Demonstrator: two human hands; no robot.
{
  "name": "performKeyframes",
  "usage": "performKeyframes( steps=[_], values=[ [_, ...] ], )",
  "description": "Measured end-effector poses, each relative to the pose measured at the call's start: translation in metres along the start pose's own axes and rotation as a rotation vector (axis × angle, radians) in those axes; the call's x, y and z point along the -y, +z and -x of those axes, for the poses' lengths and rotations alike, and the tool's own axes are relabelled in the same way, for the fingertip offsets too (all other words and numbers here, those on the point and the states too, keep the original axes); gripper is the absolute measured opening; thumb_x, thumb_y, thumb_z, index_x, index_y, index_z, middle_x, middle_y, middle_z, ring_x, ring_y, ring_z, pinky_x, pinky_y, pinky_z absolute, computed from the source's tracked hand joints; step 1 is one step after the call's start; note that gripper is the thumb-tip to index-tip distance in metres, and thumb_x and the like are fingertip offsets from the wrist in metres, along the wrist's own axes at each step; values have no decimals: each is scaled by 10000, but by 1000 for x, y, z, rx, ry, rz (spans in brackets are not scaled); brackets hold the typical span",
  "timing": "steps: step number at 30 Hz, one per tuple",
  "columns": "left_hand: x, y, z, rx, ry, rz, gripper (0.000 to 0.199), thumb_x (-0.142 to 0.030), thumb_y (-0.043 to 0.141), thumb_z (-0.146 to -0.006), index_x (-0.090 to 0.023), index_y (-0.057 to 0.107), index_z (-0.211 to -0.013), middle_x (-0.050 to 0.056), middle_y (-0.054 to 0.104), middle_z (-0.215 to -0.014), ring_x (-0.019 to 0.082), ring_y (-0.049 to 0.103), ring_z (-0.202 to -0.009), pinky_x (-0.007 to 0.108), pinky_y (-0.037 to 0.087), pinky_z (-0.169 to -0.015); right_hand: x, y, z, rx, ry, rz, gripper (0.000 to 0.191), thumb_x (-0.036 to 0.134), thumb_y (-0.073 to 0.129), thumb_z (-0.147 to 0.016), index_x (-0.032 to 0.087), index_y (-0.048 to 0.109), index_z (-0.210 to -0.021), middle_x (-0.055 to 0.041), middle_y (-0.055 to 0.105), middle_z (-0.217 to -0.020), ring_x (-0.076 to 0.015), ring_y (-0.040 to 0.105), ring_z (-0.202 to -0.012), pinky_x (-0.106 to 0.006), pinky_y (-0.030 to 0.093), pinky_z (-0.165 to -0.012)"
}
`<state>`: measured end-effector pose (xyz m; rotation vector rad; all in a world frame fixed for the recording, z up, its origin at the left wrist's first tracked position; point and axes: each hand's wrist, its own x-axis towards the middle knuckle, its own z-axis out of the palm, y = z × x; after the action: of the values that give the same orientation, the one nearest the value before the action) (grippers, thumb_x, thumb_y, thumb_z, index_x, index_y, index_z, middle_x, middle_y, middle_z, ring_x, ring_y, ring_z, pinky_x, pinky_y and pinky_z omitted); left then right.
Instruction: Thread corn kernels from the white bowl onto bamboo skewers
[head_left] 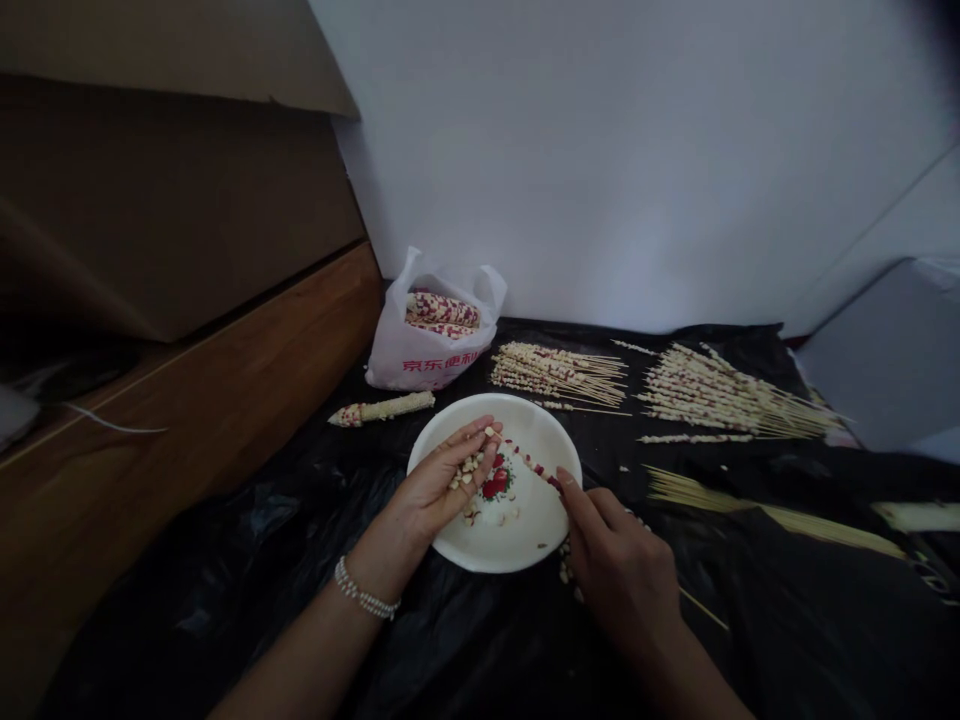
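Note:
My right hand (619, 545) is closed around a thin skewer (532, 463) threaded with red and cream corn kernels. The skewer's tip points up and left, toward the fingertips of my left hand (442, 480). That left hand cups loose corn kernels (466, 470) and pinches a pale one at the skewer's tip. Both hands are over a white bowl (551, 540) with a red flower printed on its bottom. A few kernels lie inside the bowl. More kernels show beside my right hand, just past the bowl's rim.
Behind the bowl stands a white plastic bag (390, 350) holding speckled corn cobs (444, 308). A partly stripped cob (382, 408) lies in front of it. Filled skewers form two piles (555, 370) at the back. Bare skewers (772, 515) rest at right on black plastic sheeting (300, 560).

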<state>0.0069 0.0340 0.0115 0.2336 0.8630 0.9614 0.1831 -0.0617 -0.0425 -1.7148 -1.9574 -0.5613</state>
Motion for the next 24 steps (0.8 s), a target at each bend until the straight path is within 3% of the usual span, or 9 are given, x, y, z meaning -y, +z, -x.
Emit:
performKeyframes(
  steps=[6, 13, 17, 24],
  values=[
    [2, -1, -2, -32, -42, 61, 339, 16, 579, -777, -128, 659, -1073, 87, 698, -1008, 143, 655, -917, 178, 547, -738, -2, 2, 2, 19, -16, 25, 413, 160, 446, -858, 205, 553, -1255, -12, 641, -774, -81, 515, -544, -232, 312, -484],
    [3, -8, -10, 17, -48, 47, 260, -9, 598, -775, -131, 689, -986, 70, 709, -873, 123, 653, -789, 193, 537, -722, -2, 1, 2, -1, -36, 23, 436, 139, 459, -845, 214, 546, -1266, -4, 651, -790, -78, 516, -539, -230, 319, -494],
    [4, -14, -13, 42, -32, 22, 238, -4, 597, -773, -121, 696, -955, 74, 710, -885, 114, 648, -798, 181, 525, -743, -2, 0, 3, -6, -38, 27, 431, 145, 478, -838, 216, 553, -1256, 14, 646, -791, -69, 505, -515, -234, 310, -479],
    [5, -23, -20, 70, -40, 65, 354, 20, 571, -780, -134, 658, -1087, 76, 710, -982, 117, 654, -854, 186, 527, -770, -2, 0, 3, 14, -51, 52, 450, 154, 501, -831, 227, 540, -1273, 22, 640, -786, -77, 511, -536, -235, 329, -505]
  ],
)
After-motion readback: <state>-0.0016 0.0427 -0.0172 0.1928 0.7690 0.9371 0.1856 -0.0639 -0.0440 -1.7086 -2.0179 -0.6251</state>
